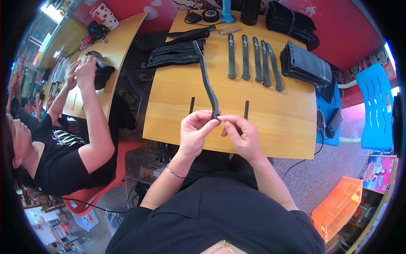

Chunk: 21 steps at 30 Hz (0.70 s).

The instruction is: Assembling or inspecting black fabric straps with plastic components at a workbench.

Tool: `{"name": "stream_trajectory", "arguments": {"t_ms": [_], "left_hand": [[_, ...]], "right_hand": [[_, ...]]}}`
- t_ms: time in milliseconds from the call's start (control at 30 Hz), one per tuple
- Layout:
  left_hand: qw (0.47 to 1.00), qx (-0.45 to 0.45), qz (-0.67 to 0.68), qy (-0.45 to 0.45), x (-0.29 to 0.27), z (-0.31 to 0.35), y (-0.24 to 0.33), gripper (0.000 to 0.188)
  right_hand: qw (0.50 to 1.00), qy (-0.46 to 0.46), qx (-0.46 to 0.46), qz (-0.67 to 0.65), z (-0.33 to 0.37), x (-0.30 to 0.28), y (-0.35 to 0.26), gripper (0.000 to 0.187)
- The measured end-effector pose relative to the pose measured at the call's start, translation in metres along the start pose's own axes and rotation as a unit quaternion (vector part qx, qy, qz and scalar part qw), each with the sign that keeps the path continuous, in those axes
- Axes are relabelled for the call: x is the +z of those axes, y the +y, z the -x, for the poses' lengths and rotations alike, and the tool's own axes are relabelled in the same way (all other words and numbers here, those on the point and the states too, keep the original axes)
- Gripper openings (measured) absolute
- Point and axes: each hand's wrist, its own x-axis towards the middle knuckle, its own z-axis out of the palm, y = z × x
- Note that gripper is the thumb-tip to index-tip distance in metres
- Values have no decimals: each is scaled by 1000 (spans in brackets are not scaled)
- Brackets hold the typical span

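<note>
At 9 o'clock from my hands, a co-worker (59,163) in a black T-shirt sits on a red chair (119,169), with both hands raised beside a dark bundle (102,73) on the neighbouring table. At 11 o'clock, folded black straps (174,55) lie piled on my wooden table (169,108). A short dark strip (192,104) shows on the tabletop near my left hand (195,132), which pinches the lower end of a dark strap (206,78) between thumb and fingers above the table's near edge; the strap stands up from my grip, its free end toward 12 o'clock, leaning slightly left. A metal bracelet (175,173) circles my left wrist. My right hand (242,136) meets that same lower end with thumb and forefinger drawn together; I cannot tell exactly what sits between them. Another short dark strip (246,109) lies beyond it. At 1 o'clock, five grey straps (257,59) lie side by side; at 2, a thick stack of grey straps (306,63). A blue chair (375,106) stands at 3, an orange crate (338,207) at 4.
</note>
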Motion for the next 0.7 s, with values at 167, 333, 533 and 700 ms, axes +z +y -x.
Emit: {"name": "stream_trajectory", "arguments": {"t_ms": [167,333,533,700], "left_hand": [[999,-8,-4,-53,-2,1,1,9],[995,-32,17,-91,-15,4,2,10],[995,-35,15,-93,-17,7,-6,11],[995,-24,32,-91,-14,8,-10,11]], "right_hand": [[999,15,35,-23,-1,-2,-3,18],[997,-16,21,69,-6,-5,-16,18],[998,-9,33,59,-2,-6,-5,15],[998,-4,51,-35,-2,-6,4,14]]}}
